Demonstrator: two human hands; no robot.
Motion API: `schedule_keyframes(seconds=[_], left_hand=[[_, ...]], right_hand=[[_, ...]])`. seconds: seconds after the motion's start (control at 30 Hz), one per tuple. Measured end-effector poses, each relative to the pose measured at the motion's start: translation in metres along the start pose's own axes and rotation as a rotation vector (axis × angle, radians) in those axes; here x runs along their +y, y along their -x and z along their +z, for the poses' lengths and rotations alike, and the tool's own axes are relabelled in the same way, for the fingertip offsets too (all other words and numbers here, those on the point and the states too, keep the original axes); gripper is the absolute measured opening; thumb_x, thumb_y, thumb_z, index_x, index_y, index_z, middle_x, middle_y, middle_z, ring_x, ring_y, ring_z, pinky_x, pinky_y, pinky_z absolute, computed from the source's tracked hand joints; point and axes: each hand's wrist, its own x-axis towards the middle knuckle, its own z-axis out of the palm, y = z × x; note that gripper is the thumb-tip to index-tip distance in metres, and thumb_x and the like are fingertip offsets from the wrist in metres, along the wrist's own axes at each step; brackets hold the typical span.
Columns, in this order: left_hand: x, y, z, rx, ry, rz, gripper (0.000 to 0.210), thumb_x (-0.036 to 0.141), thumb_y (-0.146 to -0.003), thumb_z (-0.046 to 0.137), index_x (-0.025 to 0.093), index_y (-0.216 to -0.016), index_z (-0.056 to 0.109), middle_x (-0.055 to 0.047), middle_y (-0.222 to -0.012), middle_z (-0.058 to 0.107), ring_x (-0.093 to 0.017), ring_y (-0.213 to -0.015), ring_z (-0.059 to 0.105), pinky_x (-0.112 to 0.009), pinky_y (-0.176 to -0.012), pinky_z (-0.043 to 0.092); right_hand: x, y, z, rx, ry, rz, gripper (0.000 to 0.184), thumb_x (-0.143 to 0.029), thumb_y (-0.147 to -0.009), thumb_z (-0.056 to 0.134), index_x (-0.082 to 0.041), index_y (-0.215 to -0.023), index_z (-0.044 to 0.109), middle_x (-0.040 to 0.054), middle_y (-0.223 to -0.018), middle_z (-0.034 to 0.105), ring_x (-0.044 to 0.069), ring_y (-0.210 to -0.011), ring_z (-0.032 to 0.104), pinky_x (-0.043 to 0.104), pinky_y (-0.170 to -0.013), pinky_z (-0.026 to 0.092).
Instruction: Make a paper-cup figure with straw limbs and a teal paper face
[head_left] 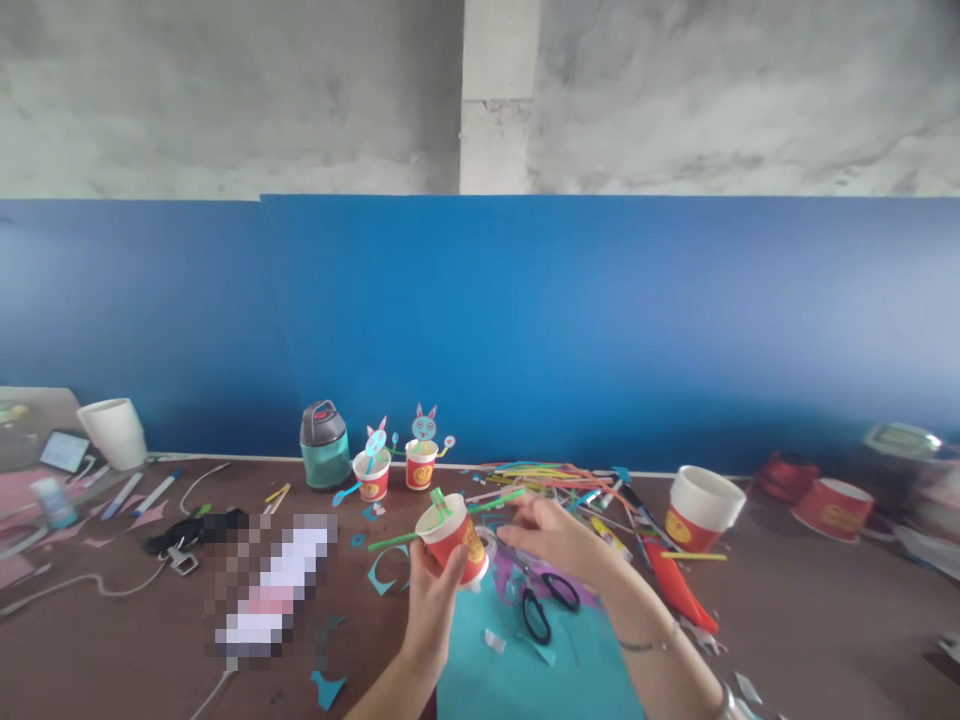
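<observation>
My left hand (436,600) is wrapped round a red and white paper cup (469,552), which tilts slightly above the table. A green straw (391,542) sticks out of the cup's left side, and another green straw piece (501,500) out of its right side. A short green piece stands up in the cup's mouth. My right hand (551,535) has its fingertips closed at the outer end of the right straw. Black-handled scissors (535,612) lie below the hands on a turquoise sheet (525,675), near a tape roll (486,543).
Two cups with paper animal heads, a left one (373,482) and a right one (421,468), stand behind. Coloured straws (551,474) lie in a pile. On the right are stacked cups (703,508) and a red tool (679,585); a teal container (325,450) stands left.
</observation>
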Motion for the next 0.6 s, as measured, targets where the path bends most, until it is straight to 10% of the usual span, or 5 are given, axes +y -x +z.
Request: schedule_keyframes(seconds=[0.17, 0.37, 0.6], left_hand=[[0.001, 0.001, 0.002, -0.139, 0.040, 0.022, 0.052, 0.043, -0.082, 0.062, 0.020, -0.122, 0.038, -0.012, -0.124, 0.055, -0.024, -0.113, 0.054, -0.036, -0.096, 0.041], [0.008, 0.007, 0.011, -0.299, 0.069, 0.123, 0.070, 0.040, -0.073, 0.072, 0.018, -0.129, 0.035, -0.016, -0.132, 0.048, -0.028, -0.121, 0.048, -0.037, -0.100, 0.039], [-0.003, 0.004, 0.004, -0.148, 0.079, 0.006, 0.060, 0.043, -0.084, 0.060, 0.020, -0.133, 0.032, -0.014, -0.133, 0.048, -0.026, -0.119, 0.050, -0.040, -0.102, 0.037]], right_hand=[[-0.008, -0.006, 0.023, 0.065, -0.388, -0.054, 0.040, -0.052, -0.071, 0.063, -0.014, -0.084, 0.065, 0.0004, -0.066, 0.061, 0.010, -0.059, 0.049, 0.025, -0.057, 0.036], [-0.002, -0.006, 0.023, 0.081, -0.277, -0.136, 0.045, -0.055, -0.078, 0.056, -0.014, -0.060, 0.059, -0.0021, -0.055, 0.047, 0.009, -0.054, 0.038, 0.024, -0.053, 0.028], [-0.009, 0.001, 0.017, 0.049, -0.320, -0.155, 0.027, -0.038, -0.079, 0.057, -0.020, -0.097, 0.067, 0.0021, -0.081, 0.063, 0.011, -0.062, 0.048, 0.023, -0.055, 0.036]])
